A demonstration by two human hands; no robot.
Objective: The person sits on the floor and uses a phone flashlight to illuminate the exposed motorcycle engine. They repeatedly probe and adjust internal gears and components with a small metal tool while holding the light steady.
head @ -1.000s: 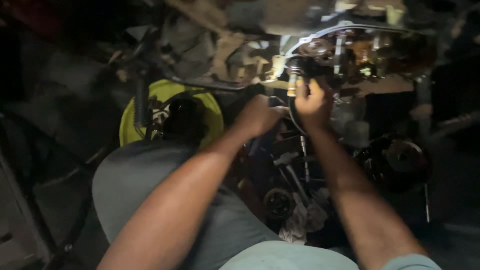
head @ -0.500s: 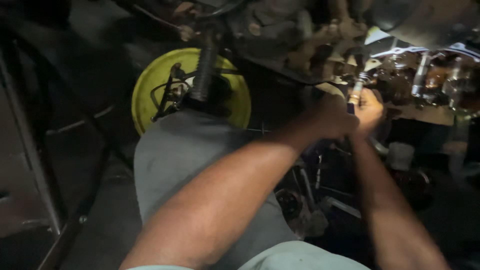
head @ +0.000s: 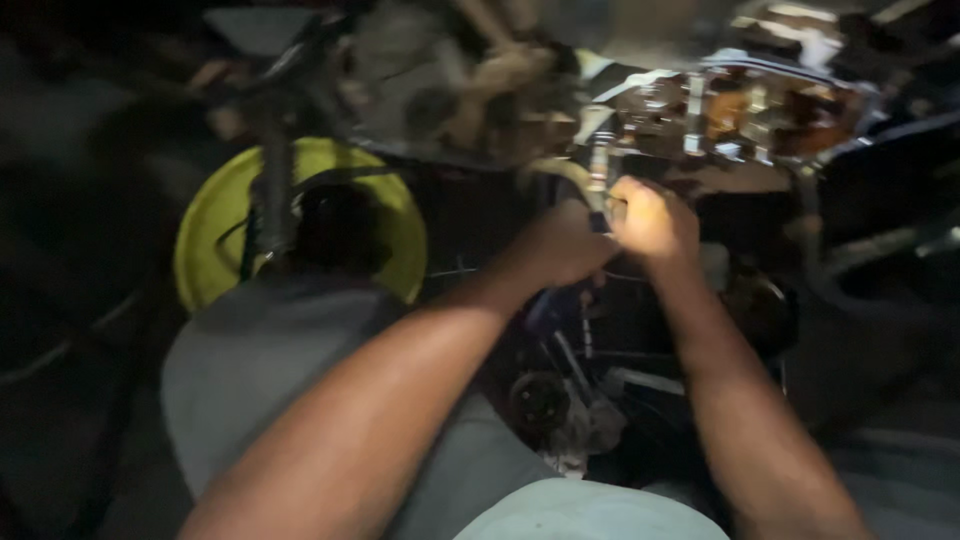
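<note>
Shift: since half a second ago our view has swung right, so the yellow basin [head: 215,235] sits more central.
Fitting: we see a small upright metal part [head: 598,165] under the lit engine assembly [head: 740,110].
Right hand [head: 655,222]: clenched around that part.
Left hand [head: 565,243]: closed just beside it; we cannot tell what it grips.
Below: our grey trouser knee [head: 260,370].

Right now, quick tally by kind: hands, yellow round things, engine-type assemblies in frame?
Hands: 2, the left hand and the right hand, closed together around a small upright metal part
Yellow round basin: 1
Engine assembly: 1, blurred, so smaller parts cannot be counted
Total: 4
</note>
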